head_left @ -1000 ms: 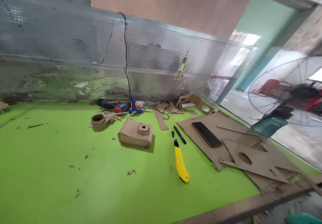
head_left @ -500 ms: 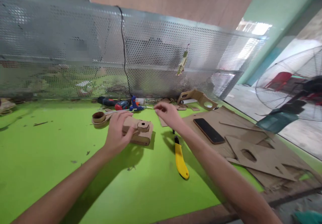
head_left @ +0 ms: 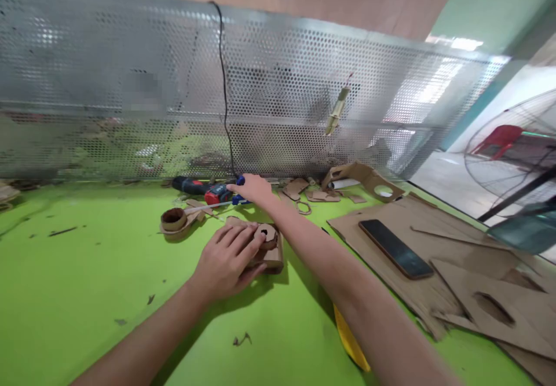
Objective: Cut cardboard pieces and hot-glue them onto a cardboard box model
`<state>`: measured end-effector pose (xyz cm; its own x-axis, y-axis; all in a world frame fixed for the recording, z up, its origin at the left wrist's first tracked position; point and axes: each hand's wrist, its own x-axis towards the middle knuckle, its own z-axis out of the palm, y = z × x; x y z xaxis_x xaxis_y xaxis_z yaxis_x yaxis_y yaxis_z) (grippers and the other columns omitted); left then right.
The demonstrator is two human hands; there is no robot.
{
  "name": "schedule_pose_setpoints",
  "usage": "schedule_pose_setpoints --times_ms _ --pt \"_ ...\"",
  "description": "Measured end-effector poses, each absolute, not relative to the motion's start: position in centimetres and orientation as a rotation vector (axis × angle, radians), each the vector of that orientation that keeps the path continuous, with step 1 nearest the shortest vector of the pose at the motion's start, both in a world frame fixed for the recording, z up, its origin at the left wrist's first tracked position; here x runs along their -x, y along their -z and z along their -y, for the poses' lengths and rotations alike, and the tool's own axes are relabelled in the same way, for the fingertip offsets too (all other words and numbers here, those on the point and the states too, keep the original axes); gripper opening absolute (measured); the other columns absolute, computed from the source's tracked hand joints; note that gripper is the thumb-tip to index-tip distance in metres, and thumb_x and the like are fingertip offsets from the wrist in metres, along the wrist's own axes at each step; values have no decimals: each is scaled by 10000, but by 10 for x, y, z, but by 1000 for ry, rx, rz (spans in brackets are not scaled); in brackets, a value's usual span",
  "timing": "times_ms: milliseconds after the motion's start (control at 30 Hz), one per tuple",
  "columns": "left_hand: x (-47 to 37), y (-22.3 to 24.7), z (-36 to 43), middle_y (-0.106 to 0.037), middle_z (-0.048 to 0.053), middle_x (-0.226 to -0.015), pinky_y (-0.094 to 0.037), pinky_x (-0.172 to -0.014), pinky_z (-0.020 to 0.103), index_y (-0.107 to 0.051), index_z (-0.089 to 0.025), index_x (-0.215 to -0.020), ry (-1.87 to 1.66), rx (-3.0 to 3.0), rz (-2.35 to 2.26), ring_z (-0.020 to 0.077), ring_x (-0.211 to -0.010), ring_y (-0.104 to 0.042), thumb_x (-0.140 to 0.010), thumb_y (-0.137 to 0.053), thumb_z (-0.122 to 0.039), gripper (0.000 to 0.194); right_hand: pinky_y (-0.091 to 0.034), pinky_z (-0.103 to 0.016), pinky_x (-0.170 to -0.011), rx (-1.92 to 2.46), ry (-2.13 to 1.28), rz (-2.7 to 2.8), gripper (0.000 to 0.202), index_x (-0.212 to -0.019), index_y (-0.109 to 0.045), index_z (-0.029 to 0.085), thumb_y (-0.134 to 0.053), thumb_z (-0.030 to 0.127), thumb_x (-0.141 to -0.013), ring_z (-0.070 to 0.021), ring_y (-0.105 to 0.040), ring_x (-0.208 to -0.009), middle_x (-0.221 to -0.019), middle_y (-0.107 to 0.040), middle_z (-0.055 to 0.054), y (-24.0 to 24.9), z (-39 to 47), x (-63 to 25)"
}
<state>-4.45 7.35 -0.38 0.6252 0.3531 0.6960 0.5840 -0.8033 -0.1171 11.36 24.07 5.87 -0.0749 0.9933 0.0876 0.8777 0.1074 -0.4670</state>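
Note:
My left hand (head_left: pixel 230 258) grips a small brown cardboard box (head_left: pixel 273 263). Its fingers lie across the top, and the thumb rests along the near side. Glued or set on the box is a many-sided cardboard disc (head_left: pixel 266 235) with a dark hole. Farther back, my right hand (head_left: pixel 254 188) is closed around a blue glue gun (head_left: pixel 241 199), mostly hidden by the fingers. A pale stick trails left from the gun toward a cardboard ring (head_left: pixel 172 219). Under my right forearm, a yellow utility knife (head_left: pixel 348 339) is partly covered.
A black and red power drill (head_left: pixel 195 188) lies left of the glue gun. To the right, a phone (head_left: pixel 395 248) rests on stacked cardboard sheets (head_left: pixel 452 232). Cardboard scraps (head_left: pixel 324 195) line the foot of a perforated metal screen (head_left: pixel 278 96). A black cord (head_left: pixel 224 79) hangs there.
My right hand has moved left onto the glue gun and closed around it. My left hand stays on the cardboard box, its fingers now nearer the disc. The view has shifted slightly.

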Motion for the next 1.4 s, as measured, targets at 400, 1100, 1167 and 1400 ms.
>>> schedule_pose_setpoints --times_ms 400,1100,1167,1400 --pt "50 9 -85 -795 167 -1407 -592 -982 541 -687 -214 -1464 1035 2463 811 369 -1223 -778 -1057 -695 -371 435 -517 -278 -608 1418 -447 1560 381 -745 -486 258 -598 549 -963 -174 -610 -638 -680 -587 -2 -134 -187 -153" --pt "68 10 -103 -861 72 -1241 -400 -1165 589 -732 -248 -1290 1118 2246 876 321 -1126 -777 -1055 -724 -297 240 -337 -203 -398 848 -1377 989 370 -727 -549 227 -778 478 -876 -59 -372 -431 -619 -577 40 -157 -114 -173" --pt "70 11 -103 -867 49 -1228 -375 -1195 600 -743 -273 -1261 1124 2232 878 322 -1125 -777 -1041 -749 -321 226 -338 -199 -399 871 -1371 930 366 -719 -517 234 -753 442 -905 -59 -379 -425 -594 -539 56 -150 -120 -169" --pt "73 12 -105 -851 87 -1264 -386 -1202 616 -738 -244 -1266 1126 2275 930 344 -1165 -764 -1046 -733 -349 243 -353 -221 -423 940 -1292 981 368 -755 -520 244 -795 449 -890 -99 -485 -493 -626 -555 41 -112 -146 -164"
